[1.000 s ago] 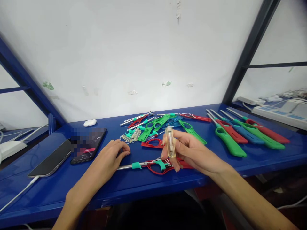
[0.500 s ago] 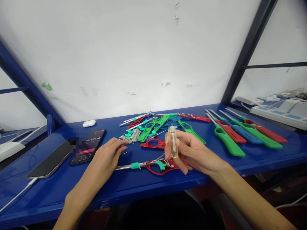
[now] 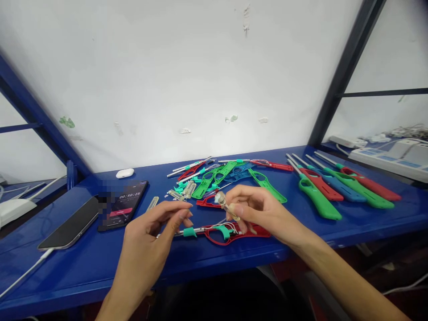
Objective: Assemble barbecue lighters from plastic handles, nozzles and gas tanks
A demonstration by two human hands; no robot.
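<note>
A head-worn camera looks forward and downward from above the near edge of a blue tabletop (image 3: 87, 258), facing a white wall (image 3: 200, 71). The left hand (image 3: 143, 243) and right hand (image 3: 261, 209) appear close, low and central. The wide view takes in slanting metal posts (image 3: 344, 76) at both sides.

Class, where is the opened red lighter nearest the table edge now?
In the head view, the red lighter lies centrally on the blue table, its handle partly behind the right hand, its metal tube partly behind the left hand.
</note>
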